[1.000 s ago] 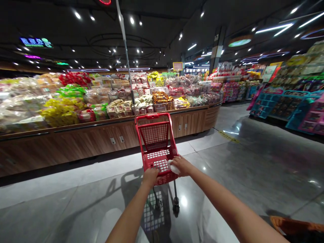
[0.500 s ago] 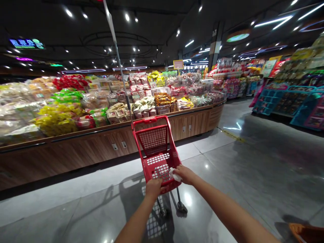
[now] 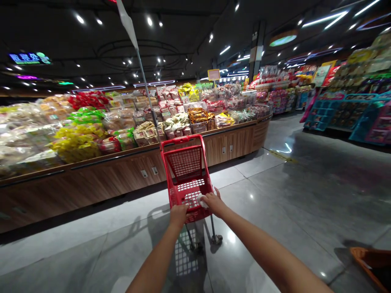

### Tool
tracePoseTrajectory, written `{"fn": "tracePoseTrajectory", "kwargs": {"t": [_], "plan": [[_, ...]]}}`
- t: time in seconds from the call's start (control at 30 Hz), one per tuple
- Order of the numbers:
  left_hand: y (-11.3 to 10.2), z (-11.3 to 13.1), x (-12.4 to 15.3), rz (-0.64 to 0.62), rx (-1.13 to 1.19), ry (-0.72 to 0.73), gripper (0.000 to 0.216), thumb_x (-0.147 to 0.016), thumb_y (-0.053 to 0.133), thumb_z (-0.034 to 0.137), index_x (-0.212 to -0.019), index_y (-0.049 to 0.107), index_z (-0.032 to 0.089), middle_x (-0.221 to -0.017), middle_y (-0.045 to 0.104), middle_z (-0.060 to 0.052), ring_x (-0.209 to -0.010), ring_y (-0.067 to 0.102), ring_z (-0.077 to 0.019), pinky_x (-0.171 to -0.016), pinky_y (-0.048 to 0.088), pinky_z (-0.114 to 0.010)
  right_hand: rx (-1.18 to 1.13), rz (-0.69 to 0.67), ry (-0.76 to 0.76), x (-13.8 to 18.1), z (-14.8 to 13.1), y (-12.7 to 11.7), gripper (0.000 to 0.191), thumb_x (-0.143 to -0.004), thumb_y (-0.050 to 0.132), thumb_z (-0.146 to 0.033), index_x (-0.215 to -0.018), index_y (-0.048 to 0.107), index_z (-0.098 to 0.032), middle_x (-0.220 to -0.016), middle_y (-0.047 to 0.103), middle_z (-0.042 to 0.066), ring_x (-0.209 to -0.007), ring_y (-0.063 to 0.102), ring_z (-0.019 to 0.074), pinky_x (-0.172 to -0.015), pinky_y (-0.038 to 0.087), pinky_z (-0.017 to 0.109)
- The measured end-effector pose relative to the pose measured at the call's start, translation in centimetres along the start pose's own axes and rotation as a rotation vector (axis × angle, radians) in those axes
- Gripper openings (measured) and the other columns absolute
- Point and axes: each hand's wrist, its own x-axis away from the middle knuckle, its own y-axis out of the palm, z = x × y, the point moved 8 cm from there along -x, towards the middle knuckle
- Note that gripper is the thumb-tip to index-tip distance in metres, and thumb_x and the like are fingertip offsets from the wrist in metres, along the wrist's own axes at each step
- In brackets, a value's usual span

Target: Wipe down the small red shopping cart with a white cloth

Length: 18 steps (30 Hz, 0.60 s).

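Observation:
A small red shopping cart (image 3: 185,163) with grid panels stands on the floor ahead of me, its thin pole rising at the far left corner. My left hand (image 3: 178,215) is closed over the left part of the cart's near edge. Pinched in my right hand (image 3: 214,203) is a crumpled white cloth or tissue (image 3: 202,201), pressed against the right part of that same edge. The thumb side of the right hand is partly hidden.
Behind the cart runs a long wood-fronted display counter (image 3: 241,143) heaped with bagged snacks (image 3: 82,138). Blue display racks (image 3: 325,114) stand to the right. An orange bin (image 3: 365,260) sits at the lower right on the grey tiled floor (image 3: 293,219).
My right hand has slid left along the cart's near edge with the white cloth or tissue. My left hand stays on the edge. The whole view has shifted slightly.

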Motion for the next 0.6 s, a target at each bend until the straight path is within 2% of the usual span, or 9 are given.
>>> {"fn": "tracePoseTrajectory", "kwargs": {"t": [0.13, 0.23, 0.33, 0.4, 0.47, 0.53, 0.6], "plan": [[-0.4, -1.1, 1.5, 0.031, 0.055, -0.022, 0.027, -0.079, 0.064, 0.036, -0.1, 0.066, 0.019, -0.102, 0.07, -0.01, -0.099, 0.062, -0.0278, -0.087, 0.04, -0.039, -0.027, -0.008, -0.035, -0.5, -4.0, 0.9, 0.029, -0.088, 0.047, -0.015, -0.114, 0.058, -0.024, -0.098, 0.062, 0.005, -0.098, 0.056, 0.0189, -0.106, 0.022, 0.04], [-0.4, -1.5, 2.4, 0.048, 0.078, -0.028, 0.027, -0.08, 0.062, 0.034, -0.1, 0.067, 0.018, -0.1, 0.07, -0.01, -0.099, 0.062, -0.0284, -0.088, 0.038, -0.04, -0.043, -0.001, -0.09, -1.1, -6.9, 1.6, 0.031, -0.09, 0.048, -0.023, -0.12, 0.055, -0.026, -0.103, 0.061, 0.006, -0.099, 0.057, 0.0204, -0.099, 0.033, 0.037], [-0.3, -1.4, 3.1, 0.064, 0.104, -0.018, 0.024, -0.08, 0.062, 0.032, -0.1, 0.067, 0.018, -0.099, 0.071, -0.01, -0.099, 0.062, -0.0281, -0.089, 0.037, -0.041, -0.046, -0.017, -0.13, -0.9, -7.8, 1.6, 0.042, -0.085, 0.057, -0.035, -0.126, 0.051, -0.029, -0.117, 0.057, 0.008, -0.098, 0.058, 0.0222, -0.09, 0.04, 0.036], [-0.2, -1.1, 3.4, 0.073, 0.122, 0.005, 0.025, -0.079, 0.063, 0.031, -0.1, 0.067, 0.02, -0.1, 0.07, -0.009, -0.1, 0.061, -0.028, -0.09, 0.036, -0.041, -0.014, -0.039, -0.125, -0.1, -6.5, 0.8, 0.05, -0.078, 0.065, -0.043, -0.124, 0.052, -0.028, -0.119, 0.056, 0.009, -0.099, 0.058, 0.0245, -0.095, 0.037, 0.042], [-0.2, -0.7, 3.6, 0.073, 0.141, 0.017, 0.027, -0.078, 0.064, 0.032, -0.102, 0.067, 0.021, -0.103, 0.07, -0.009, -0.102, 0.06, -0.0286, -0.091, 0.036, -0.042, 0.039, -0.031, -0.132, 1.1, -4.3, -0.5, 0.059, -0.072, 0.069, -0.049, -0.123, 0.053, -0.025, -0.118, 0.057, 0.011, -0.107, 0.055, 0.0282, -0.105, 0.025, 0.05], [-0.3, -0.3, 3.7, 0.064, 0.162, 0.003, 0.029, -0.077, 0.065, 0.032, -0.103, 0.067, 0.02, -0.105, 0.069, -0.011, -0.104, 0.059, -0.0295, -0.092, 0.035, -0.043, 0.073, 0.005, -0.173, 2.4, -2.5, -1.9, 0.067, -0.07, 0.069, -0.051, -0.127, 0.049, -0.021, -0.122, 0.055, 0.013, -0.117, 0.049, 0.0301, -0.111, 0.01, 0.054], [-0.3, 0.2, 3.7, 0.053, 0.208, -0.035, 0.029, -0.076, 0.065, 0.032, -0.102, 0.067, 0.019, -0.106, 0.068, -0.011, -0.106, 0.057, -0.0296, -0.095, 0.034, -0.044, 0.068, 0.022, -0.2, 3.2, -1.7, -2.3, 0.068, -0.074, 0.067, -0.047, -0.132, 0.044, -0.019, -0.121, 0.056, 0.013, -0.117, 0.049, 0.028, -0.112, 0.005, 0.053]]}}
